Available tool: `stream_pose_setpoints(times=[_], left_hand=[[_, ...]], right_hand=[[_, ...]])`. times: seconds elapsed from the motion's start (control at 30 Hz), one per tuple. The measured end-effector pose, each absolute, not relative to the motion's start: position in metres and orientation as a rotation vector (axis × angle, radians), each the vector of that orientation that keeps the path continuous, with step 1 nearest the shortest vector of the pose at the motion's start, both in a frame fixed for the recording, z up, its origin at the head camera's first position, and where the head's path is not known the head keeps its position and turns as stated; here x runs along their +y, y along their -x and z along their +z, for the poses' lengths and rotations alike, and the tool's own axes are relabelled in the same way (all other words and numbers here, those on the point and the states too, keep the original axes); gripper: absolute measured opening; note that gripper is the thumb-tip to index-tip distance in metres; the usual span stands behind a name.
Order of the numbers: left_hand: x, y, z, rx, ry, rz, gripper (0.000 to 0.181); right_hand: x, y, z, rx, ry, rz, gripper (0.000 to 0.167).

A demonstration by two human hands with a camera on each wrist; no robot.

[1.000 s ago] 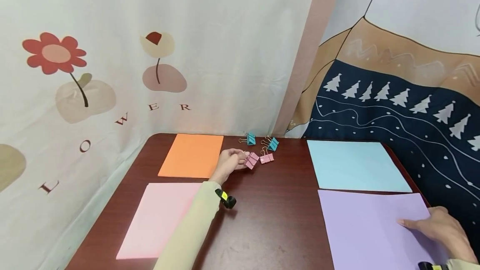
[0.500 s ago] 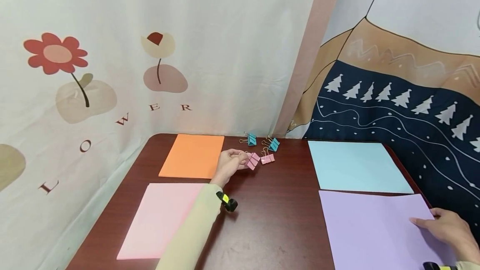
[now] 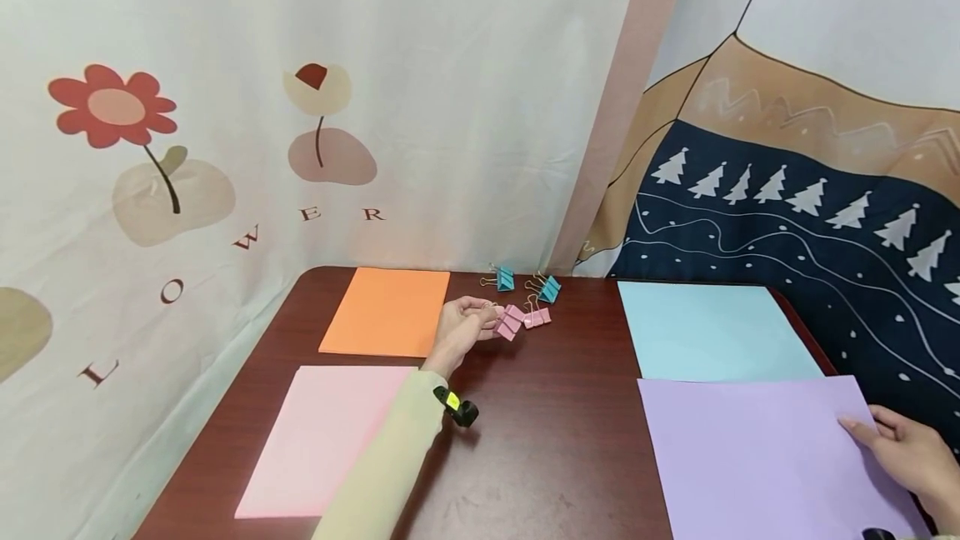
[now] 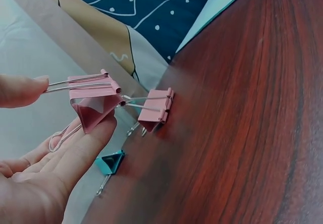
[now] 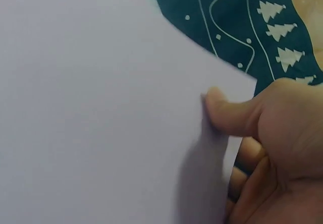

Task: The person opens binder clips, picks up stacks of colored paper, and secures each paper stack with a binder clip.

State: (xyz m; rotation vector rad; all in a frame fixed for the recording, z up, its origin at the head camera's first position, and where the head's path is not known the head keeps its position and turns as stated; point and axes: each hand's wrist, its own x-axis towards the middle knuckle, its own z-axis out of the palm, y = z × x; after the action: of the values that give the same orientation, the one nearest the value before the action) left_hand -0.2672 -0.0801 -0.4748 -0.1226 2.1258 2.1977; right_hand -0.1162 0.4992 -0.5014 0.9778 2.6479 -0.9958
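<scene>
My left hand (image 3: 459, 333) pinches a pink binder clip (image 3: 509, 322) by its wire handles, thumb on one side and fingers on the other, as the left wrist view shows with the clip (image 4: 95, 99). Just beyond it stands a second pink clip (image 3: 537, 318). At the right, my right hand (image 3: 909, 450) grips the right edge of the purple sheet (image 3: 757, 448). In the right wrist view the thumb of this hand (image 5: 282, 143) lies on top of the sheet (image 5: 111, 103), with the fingers behind its edge.
Two teal clips (image 3: 505, 278) (image 3: 548, 289) are near the table's back edge. An orange sheet (image 3: 386, 311) and a pink sheet (image 3: 315, 440) lie on the left of the brown table (image 3: 555, 457); a light blue sheet (image 3: 716, 332) is at the back right. Printed curtains stand behind.
My right hand has moved right and slightly up with the edge of the purple sheet, whose far right corner is now higher. The left hand keeps its pinch, almost still.
</scene>
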Motion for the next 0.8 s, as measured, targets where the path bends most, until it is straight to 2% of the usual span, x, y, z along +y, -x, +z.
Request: stream_pose_setpoints(times=[0.1, 0.4, 0.5, 0.67, 0.73, 0.8], left_hand=[[-0.079, 0.264, -0.472, 2.127, 0.116, 2.215, 0.029], [-0.078, 0.257, -0.467, 2.108, 0.151, 2.278, 0.028], [-0.079, 0.256, -0.467, 2.101, 0.145, 2.294, 0.029], [-0.079, 0.253, -0.467, 2.082, 0.129, 2.331, 0.035], [-0.079, 0.252, -0.467, 2.082, 0.123, 2.339, 0.035], [-0.079, 0.251, -0.467, 2.082, 0.119, 2.343, 0.035]], right_hand=[[0.5, 0.116, -0.502, 2.67, -0.964, -1.097, 0.073], [0.499, 0.116, -0.493, 2.795, -0.838, -1.243, 0.063], [0.496, 0.117, -0.491, 2.825, -0.807, -1.305, 0.05], [0.487, 0.122, -0.486, 2.797, -0.782, -1.489, 0.019], [0.482, 0.125, -0.484, 2.783, -0.762, -1.579, 0.01], [0.476, 0.128, -0.48, 2.765, -0.744, -1.666, 0.011]])
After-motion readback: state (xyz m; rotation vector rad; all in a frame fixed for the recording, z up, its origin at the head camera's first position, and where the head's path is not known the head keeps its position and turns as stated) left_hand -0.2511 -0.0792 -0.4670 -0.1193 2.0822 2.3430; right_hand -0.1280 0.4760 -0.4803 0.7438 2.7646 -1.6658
